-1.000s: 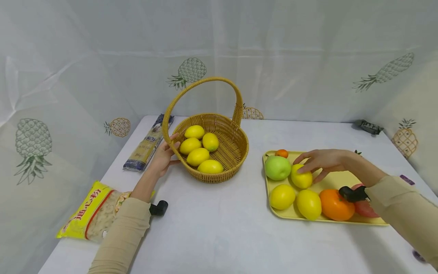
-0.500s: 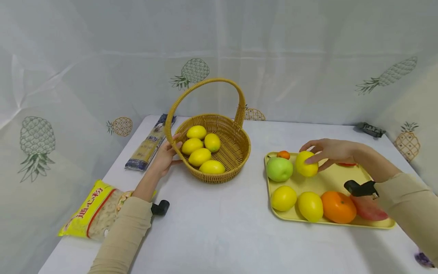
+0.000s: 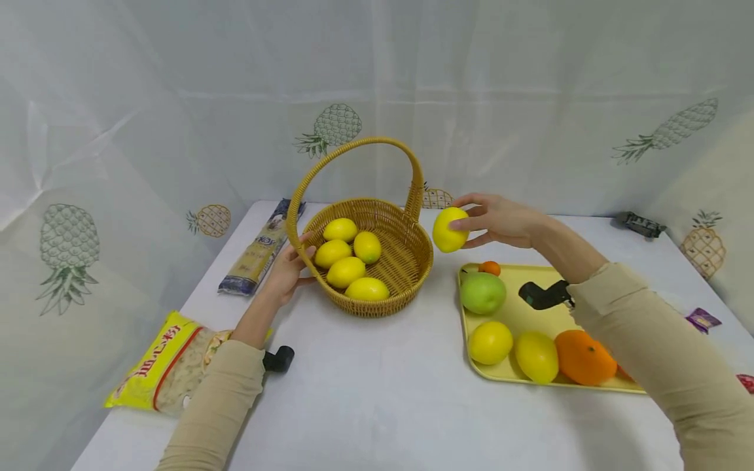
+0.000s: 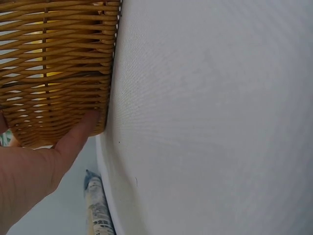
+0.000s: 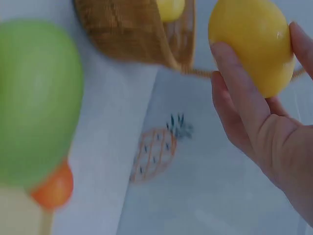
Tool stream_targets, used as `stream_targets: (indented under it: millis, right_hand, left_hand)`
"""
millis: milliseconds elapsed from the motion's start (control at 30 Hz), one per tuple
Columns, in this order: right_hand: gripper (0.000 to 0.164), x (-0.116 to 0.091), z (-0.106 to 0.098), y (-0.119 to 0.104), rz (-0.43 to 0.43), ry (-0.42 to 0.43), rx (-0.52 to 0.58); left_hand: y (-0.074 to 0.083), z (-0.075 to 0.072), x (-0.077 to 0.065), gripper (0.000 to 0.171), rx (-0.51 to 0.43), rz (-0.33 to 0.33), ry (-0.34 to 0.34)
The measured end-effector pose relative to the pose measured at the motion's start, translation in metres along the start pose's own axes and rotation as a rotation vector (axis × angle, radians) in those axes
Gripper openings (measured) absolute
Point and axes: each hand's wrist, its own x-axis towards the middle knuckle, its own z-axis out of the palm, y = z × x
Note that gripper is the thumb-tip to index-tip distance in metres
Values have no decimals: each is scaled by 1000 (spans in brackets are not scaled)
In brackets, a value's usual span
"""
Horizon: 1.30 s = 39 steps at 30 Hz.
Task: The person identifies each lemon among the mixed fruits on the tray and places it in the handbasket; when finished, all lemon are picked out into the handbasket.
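Observation:
A lemon (image 3: pixel 450 229) is pinched between the thumb and fingers of my right hand (image 3: pixel 501 219), in the air just right of the basket's rim. The right wrist view shows the same lemon (image 5: pixel 254 44) with fingers on both sides of it. My left hand (image 3: pixel 285 275) grips the left side of the wicker basket (image 3: pixel 400 302) near the foot of its handle. In the left wrist view, the thumb (image 4: pixel 78 137) lies along the basket's outer wall and the other fingers are mostly hidden. Several lemons (image 3: pixel 346 271) lie in the basket's left half.
A yellow tray (image 3: pixel 512 314) at the right holds a green apple (image 3: pixel 483 292), two lemons (image 3: pixel 491 342), an orange fruit (image 3: pixel 583 358) and a small orange one (image 3: pixel 489 267). Left lie a yellow food bag (image 3: pixel 171 363) and a noodle pack (image 3: pixel 259 252). A dark packet (image 3: pixel 641 224) lies far right.
My right hand has lifted the lemon from the tray and carried it left and up toward the basket. The left hand keeps its grip on the basket, which stays in place.

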Motion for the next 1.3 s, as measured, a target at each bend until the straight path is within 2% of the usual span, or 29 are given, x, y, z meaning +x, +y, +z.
stream_targets:
  millis: [300, 533, 733, 967, 1167, 1300]
  right_hand:
    - [56, 57, 66, 0, 61, -27, 60]
    - [55, 91, 99, 14, 138, 37, 37]
    - [55, 106, 111, 21, 159, 106, 47]
    - [57, 113, 116, 25, 189, 198, 129]
    - [54, 111, 117, 24, 228, 177, 177]
    - [43, 107, 113, 19, 237, 161, 155]
  left_hand:
    - [-2, 0, 1, 54, 0, -6, 3]
    - [-2, 2, 0, 54, -6, -5, 3]
    - [-3, 1, 2, 54, -8, 1, 7]
    - [-1, 1, 1, 54, 1, -10, 20]
    - [-1, 1, 0, 54, 3, -11, 17]
    - [0, 1, 1, 54, 4, -5, 14]
